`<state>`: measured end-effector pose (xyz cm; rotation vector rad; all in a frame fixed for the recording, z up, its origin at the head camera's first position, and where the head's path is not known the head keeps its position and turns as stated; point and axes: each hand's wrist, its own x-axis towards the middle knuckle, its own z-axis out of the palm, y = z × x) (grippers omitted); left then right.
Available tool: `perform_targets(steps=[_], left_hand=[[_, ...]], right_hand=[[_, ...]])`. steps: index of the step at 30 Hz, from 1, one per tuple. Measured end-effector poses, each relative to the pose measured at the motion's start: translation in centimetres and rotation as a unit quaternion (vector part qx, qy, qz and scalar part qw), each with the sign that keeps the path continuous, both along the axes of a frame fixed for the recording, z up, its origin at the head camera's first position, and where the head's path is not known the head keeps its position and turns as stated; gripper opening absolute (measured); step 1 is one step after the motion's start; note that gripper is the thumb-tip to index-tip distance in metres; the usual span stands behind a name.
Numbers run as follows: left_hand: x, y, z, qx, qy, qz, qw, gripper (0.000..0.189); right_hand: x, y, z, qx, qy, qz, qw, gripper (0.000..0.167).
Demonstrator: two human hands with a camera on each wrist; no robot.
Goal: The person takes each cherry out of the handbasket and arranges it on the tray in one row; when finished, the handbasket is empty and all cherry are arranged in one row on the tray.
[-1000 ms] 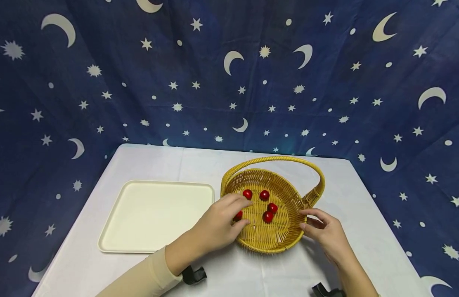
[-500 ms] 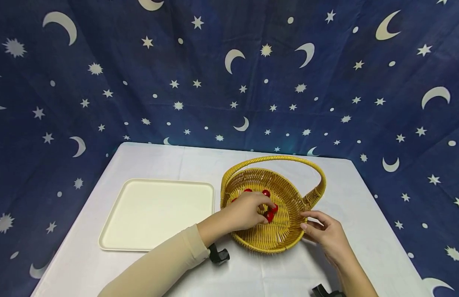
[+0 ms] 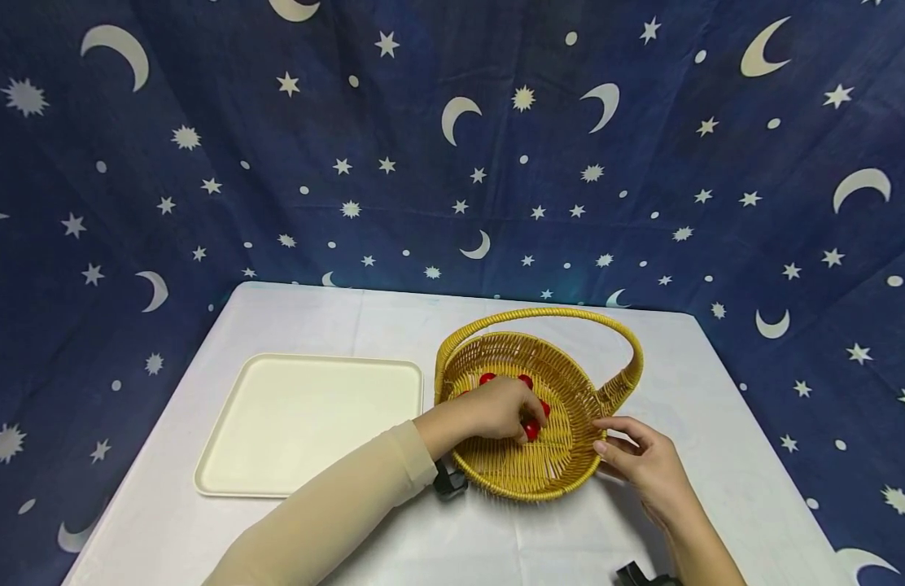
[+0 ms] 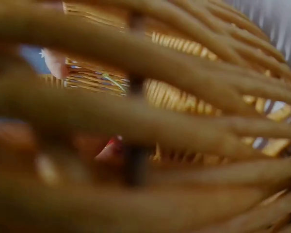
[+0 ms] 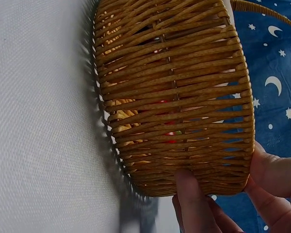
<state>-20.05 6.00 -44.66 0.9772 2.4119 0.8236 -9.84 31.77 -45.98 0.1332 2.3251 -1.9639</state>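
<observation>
A round yellow wicker basket (image 3: 522,484) with a tall arched handle stands on the table with several red cherries inside. My left hand (image 3: 500,408) reaches over its near-left rim, thumb and fingers curled round a cherry (image 3: 531,429). Another cherry (image 3: 487,378) lies farther back, and others are partly covered by that hand. Woven strands fill most of the left wrist view, with a fingertip and a bit of red behind them. My right hand (image 3: 643,464) grips the basket's right rim; in the right wrist view, one finger (image 5: 191,199) presses the outer wall.
A cream rectangular tray (image 3: 313,427) lies left of the basket, close to its side. Both are on a table with a white cloth (image 3: 716,431). Behind hangs a dark blue curtain (image 3: 416,122) with moons and stars.
My left hand has moved right and deeper into the basket, from above the left cherries to one near the middle, and its fingers have closed round it. My right hand stays at the rim.
</observation>
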Motion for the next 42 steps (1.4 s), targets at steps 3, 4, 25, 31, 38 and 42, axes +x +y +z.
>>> perform_targets(steps=[3, 4, 25, 31, 38, 42], left_hand=[[-0.1, 0.1, -0.2, -0.004, -0.014, 0.0, 0.9999, 0.036], [0.0, 0.1, -0.3, -0.007, -0.014, 0.0, 0.9999, 0.035], [2.1, -0.9, 1.8, 0.018, 0.031, -0.031, 0.9989, 0.029], [3.4, -3.7, 4.1, 0.08, 0.026, -0.024, 0.9961, 0.03], [4.6, -8.7, 5.5, 0.171, 0.014, 0.011, 0.9851, 0.031], [5.6, -11.8, 5.3, 0.205, -0.004, 0.044, 0.9777, 0.032]], right_hand=[[0.2, 0.1, 0.0, 0.001, 0.007, 0.008, 0.9999, 0.043], [0.2, 0.1, 0.0, 0.002, 0.009, 0.011, 0.9999, 0.043], [0.8, 0.4, -0.3, -0.021, 0.016, 0.003, 0.9997, 0.037], [0.6, 0.4, -0.3, -0.018, 0.02, 0.018, 0.9995, 0.039], [0.4, 0.2, -0.3, -0.014, 0.023, 0.019, 0.9995, 0.04], [0.3, 0.1, -0.2, -0.014, 0.033, 0.02, 0.9992, 0.039]])
